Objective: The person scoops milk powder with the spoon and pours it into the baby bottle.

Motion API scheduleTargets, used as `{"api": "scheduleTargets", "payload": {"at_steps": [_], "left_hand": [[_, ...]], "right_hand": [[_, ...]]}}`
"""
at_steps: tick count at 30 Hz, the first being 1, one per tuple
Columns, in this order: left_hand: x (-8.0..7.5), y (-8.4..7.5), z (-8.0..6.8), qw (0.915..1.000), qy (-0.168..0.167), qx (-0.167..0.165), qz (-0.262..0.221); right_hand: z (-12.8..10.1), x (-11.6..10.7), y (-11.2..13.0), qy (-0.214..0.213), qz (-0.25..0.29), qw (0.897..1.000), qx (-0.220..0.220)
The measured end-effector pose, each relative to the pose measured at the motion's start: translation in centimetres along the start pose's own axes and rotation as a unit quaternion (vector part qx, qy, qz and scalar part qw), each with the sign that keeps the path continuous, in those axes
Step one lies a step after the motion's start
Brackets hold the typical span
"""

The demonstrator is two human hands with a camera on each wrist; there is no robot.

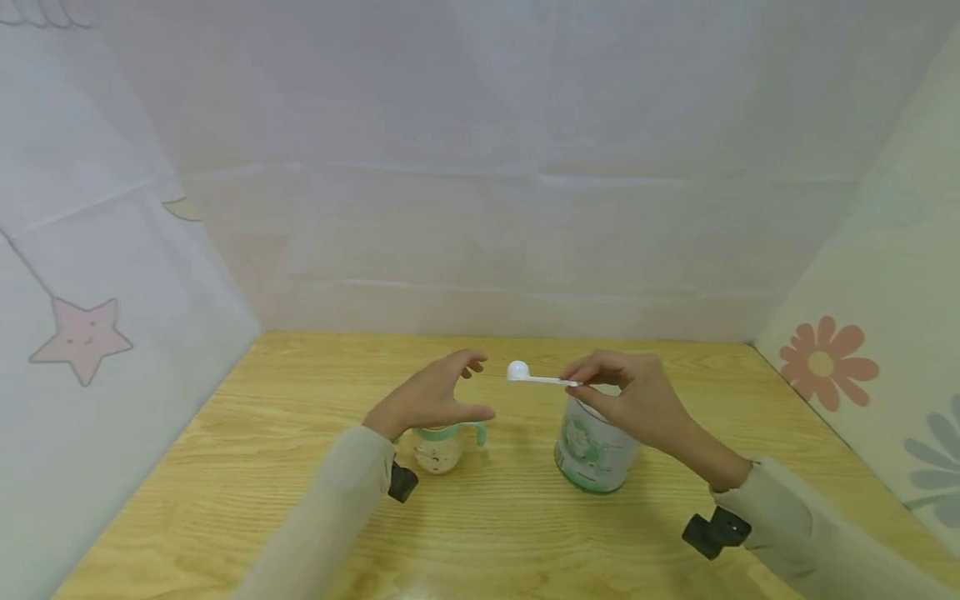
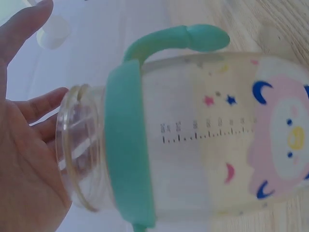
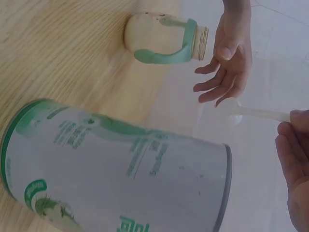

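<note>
My right hand (image 1: 637, 400) pinches the end of a white measuring scoop's handle, holding the scoop (image 1: 518, 372) level above the table, its bowl pointing left. Below that hand stands a white and green milk powder can (image 1: 592, 450); the hand covers part of its top. A baby bottle (image 1: 437, 455) with a mint-green collar and handles stands upright to the left, its neck (image 2: 79, 150) uncapped in the left wrist view. My left hand (image 1: 435, 393) hovers just over the bottle, fingers and thumb spread, holding nothing. Whether the scoop's bowl contains powder cannot be seen.
Both things stand on a light wooden table (image 1: 495, 533). A pale cloth backdrop (image 1: 480, 233) rises behind the table, with printed side panels left and right. A black wrist camera (image 1: 402, 482) sits on the left sleeve, another (image 1: 716, 532) on the right.
</note>
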State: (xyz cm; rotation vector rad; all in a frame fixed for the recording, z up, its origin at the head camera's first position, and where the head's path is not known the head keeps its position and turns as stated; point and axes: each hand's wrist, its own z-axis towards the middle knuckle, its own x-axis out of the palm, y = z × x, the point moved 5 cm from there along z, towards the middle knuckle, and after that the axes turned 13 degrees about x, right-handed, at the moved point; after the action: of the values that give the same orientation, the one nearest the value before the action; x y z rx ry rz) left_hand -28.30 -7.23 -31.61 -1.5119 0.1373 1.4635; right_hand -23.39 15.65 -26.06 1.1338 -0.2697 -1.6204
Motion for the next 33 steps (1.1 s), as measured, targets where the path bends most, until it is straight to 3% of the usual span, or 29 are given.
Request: {"api": "scheduleTargets", "payload": {"at_steps": [18,25,33], "left_hand": [[1.9,-1.5,2.6,0.9992,0.032,-0.005,-0.025],[2.9,-2.0,3.7,0.9988,0.039,0.017,-0.024],[4.1,-2.8,4.9,0.9982,0.046,0.024,-0.031]], "right_hand": [[-1.6,-4.6,0.0,-0.066,-0.025,0.997,-0.016],[-1.7,-5.7,0.3,-0.077,-0.028,0.996,-0.026],[-1.7,-6.7,0.0,-0.097,-0.091,0.991,-0.003]]}}
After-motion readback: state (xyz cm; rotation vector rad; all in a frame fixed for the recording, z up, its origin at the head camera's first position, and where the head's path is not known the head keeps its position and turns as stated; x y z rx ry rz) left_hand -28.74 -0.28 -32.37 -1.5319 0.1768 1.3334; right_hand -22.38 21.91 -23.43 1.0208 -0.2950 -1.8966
